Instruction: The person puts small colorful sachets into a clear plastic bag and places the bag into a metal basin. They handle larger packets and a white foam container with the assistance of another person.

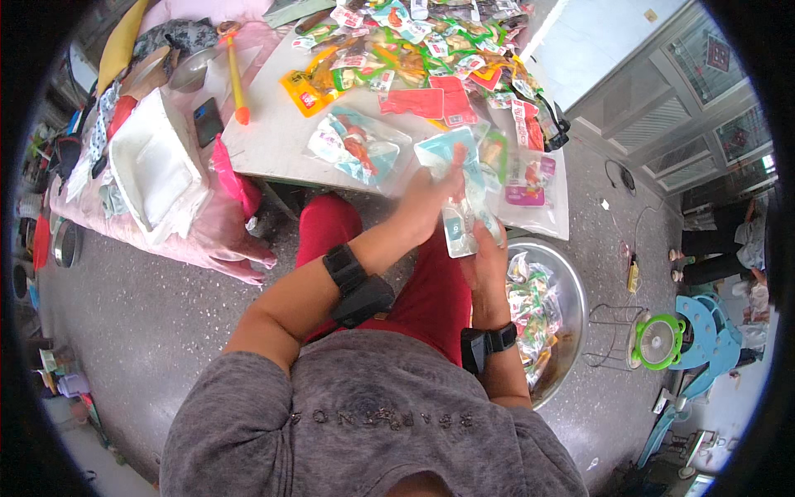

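Between my two hands, over the front edge of the white table (273, 140), is a light-blue and clear plastic food pouch (456, 186) with reddish meat inside. My left hand (428, 202) is on its upper part, somewhat blurred; whether its fingers grip the film cannot be told. Thumb and fingers of my right hand (489, 251) hold the lower right edge. A similar blue pouch (357, 149) lies flat on the table to the left. Red packets (413, 102) lie behind, and a purple-edged pouch (531, 180) lies at the right corner.
Many colourful food pouches (404, 56) are heaped at the back. A metal basin (581, 310) holding pouches stands on the floor at my right. Leftward are a white foam box (155, 168), a phone (208, 122) and a yellow-handled tool (235, 74). A green fan (658, 341) and a person (714, 242) are farther right.
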{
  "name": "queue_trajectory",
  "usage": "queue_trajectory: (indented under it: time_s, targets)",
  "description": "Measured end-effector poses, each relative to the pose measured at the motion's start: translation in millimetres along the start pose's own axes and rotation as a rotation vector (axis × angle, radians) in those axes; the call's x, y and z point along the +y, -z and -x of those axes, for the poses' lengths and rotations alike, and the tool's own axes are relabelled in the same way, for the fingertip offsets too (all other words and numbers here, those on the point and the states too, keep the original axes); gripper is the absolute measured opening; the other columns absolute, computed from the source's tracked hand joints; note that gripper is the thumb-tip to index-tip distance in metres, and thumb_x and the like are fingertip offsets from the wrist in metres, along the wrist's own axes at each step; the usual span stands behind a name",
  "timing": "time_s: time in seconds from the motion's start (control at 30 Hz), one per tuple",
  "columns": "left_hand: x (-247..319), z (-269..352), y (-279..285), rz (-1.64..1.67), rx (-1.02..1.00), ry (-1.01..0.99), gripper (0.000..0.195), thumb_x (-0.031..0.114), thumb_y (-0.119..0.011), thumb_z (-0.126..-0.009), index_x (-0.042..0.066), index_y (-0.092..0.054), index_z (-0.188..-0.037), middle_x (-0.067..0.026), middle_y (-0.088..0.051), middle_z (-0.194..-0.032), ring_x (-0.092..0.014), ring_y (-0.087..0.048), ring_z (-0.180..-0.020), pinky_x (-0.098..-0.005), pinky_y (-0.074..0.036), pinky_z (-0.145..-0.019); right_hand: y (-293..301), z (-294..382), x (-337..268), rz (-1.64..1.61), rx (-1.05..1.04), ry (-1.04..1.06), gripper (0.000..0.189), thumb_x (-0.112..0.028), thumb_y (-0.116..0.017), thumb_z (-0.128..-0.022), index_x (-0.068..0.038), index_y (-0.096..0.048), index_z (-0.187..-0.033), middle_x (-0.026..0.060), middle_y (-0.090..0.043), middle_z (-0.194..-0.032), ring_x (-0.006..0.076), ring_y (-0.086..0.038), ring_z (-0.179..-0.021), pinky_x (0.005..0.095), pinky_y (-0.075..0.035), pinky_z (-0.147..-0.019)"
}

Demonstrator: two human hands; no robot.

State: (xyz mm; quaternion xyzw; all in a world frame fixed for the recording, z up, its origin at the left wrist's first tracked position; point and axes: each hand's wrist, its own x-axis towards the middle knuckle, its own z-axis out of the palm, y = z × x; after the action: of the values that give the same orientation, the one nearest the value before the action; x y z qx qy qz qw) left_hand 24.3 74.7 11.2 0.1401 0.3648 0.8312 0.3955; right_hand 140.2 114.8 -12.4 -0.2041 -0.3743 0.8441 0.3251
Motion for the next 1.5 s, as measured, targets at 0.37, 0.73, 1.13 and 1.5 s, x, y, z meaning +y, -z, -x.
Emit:
queue_trajectory:
  time_s: [0.37, 0.73, 1.13, 1.5]
  targets:
    - [27.6, -17.3, 63.0, -1.941, 0.003, -0.407, 0.025, 0.017, -0.053, -0.061, 0.002, -0.047, -0.081, -0.0154, -0.048, -0.082, -0.03, -0.048, -0.073, -0.0374, -0.041, -0.059, 24.1, -21.0, 5.6, 0.058, 0.169, 0.082, 0.024, -0.002, -0.047, -0.072, 0.004, -0.042, -0.094, 0.0102, -0.05, -0.088, 0.0173, -0.05, -0.077, 0.0276, -0.041, -0.068]
    - [19.9, -26.5, 85.4, -1.611, 0.096, -0.411, 0.009, 0.011, -0.044, -0.067, 0.002, -0.045, -0.069, -0.0152, -0.05, -0.069, -0.032, -0.049, -0.066, -0.0401, -0.038, -0.055, 3.0, -25.0, 20.5, 0.151, 0.093, -0.073, 0.022, -0.002, -0.046, -0.071, 0.004, -0.043, -0.093, 0.0097, -0.05, -0.085, 0.0162, -0.05, -0.073, 0.0265, -0.041, -0.064]
    - [36.0, -1.6, 55.9, -1.829, -0.06, -0.395, 0.017, 0.014, -0.04, -0.071, 0.006, -0.048, -0.082, -0.0137, -0.051, -0.069, -0.031, -0.05, -0.064, -0.0383, -0.041, -0.053, 3.8, -55.2, 16.0, 0.136, -0.002, -0.322, 0.026, -0.005, -0.051, -0.069, 0.002, -0.043, -0.093, 0.0096, -0.051, -0.084, 0.0179, -0.052, -0.073, 0.0301, -0.045, -0.061]
    - [26.5, 16.0, 48.2, -1.718, -0.176, -0.47, 0.009, 0.01, -0.044, -0.065, 0.006, -0.047, -0.072, -0.0151, -0.048, -0.071, -0.031, -0.049, -0.058, -0.0397, -0.039, -0.049, -32.3, -51.0, 18.1, 0.045, -0.226, -0.379, 0.028, -0.01, -0.049, -0.07, -0.001, -0.041, -0.095, 0.0069, -0.051, -0.082, 0.0143, -0.052, -0.068, 0.0234, -0.043, -0.052]
